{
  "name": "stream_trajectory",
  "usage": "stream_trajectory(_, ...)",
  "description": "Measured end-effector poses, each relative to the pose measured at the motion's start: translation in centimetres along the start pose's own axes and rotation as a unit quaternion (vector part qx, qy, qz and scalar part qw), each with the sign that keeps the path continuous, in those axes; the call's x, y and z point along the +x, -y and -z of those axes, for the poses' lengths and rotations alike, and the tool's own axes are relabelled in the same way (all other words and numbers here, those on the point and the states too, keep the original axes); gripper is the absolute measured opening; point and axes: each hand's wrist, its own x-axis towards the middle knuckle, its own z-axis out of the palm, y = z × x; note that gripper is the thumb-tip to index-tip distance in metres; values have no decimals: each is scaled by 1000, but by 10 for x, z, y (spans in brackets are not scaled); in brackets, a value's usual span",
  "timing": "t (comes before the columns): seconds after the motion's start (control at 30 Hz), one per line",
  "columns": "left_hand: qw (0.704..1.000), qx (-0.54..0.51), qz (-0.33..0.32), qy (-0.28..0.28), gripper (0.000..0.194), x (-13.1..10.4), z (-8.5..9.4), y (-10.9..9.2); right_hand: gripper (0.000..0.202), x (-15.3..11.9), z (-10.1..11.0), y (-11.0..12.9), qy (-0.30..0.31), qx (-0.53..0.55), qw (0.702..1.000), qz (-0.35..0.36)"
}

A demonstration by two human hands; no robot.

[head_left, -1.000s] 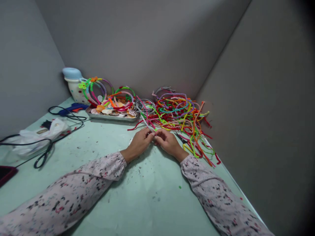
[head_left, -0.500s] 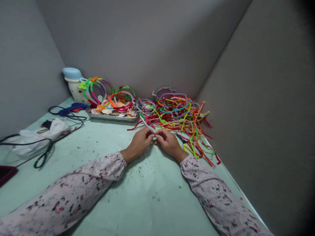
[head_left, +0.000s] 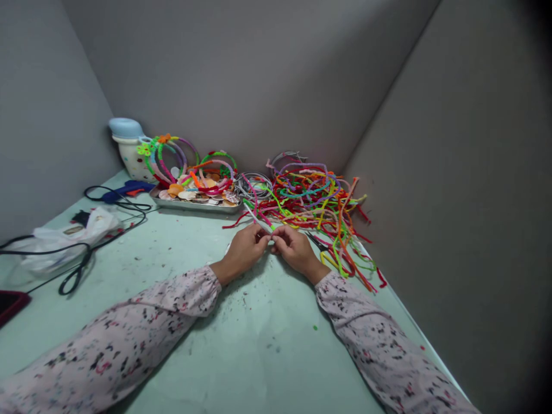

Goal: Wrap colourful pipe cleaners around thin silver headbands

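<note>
My left hand [head_left: 249, 244] and my right hand [head_left: 295, 248] meet over the middle of the table, fingertips pinched together and nearly touching. Between them is a thin whitish band [head_left: 255, 217], its far end slanting up and left with a bit of green at the tip. Another bit of green shows beside my right fingers. What lies right under the fingertips is hidden. Just beyond spreads a tangled heap of coloured pipe cleaners [head_left: 310, 192]. Scissors [head_left: 321, 246] with dark blades lie right of my right hand, partly under pipe cleaners.
A metal tray [head_left: 198, 206] holds felt-like pieces and colourful wrapped headbands [head_left: 170, 164]. Grey wire rings [head_left: 254, 187] lie beside it. Leftward are a white cup with a blue lid [head_left: 127, 129], a blue tool [head_left: 129, 188], a black cord [head_left: 88, 256] and a plastic bag [head_left: 60, 244]. Walls enclose the table.
Almost nothing differs. Both hands keep their pinch at the same spot, and the whitish band's far end has shifted very slightly left.
</note>
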Motion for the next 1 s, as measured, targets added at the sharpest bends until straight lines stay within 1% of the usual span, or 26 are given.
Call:
stream_trajectory(0.3,1000,12,3,-2,12,1,0,2,13,1,2,1,8,-9,1000,7)
stream_trajectory(0.5,999,36,23,5,15,1,-1,2,9,0,1,2,-5,-58,998,24)
stream_trajectory(0.73,997,65,46,9,17,0,-1,-2,8,0,2,2,-20,-140,987,80)
stream_trajectory(0.87,997,55,45,2,18,0,0,-4,9,1,2,0,-32,-184,975,118)
stream_trajectory(1.0,999,34,38,1,19,1,-1,-1,10,2,2,-2,-40,-213,966,142)
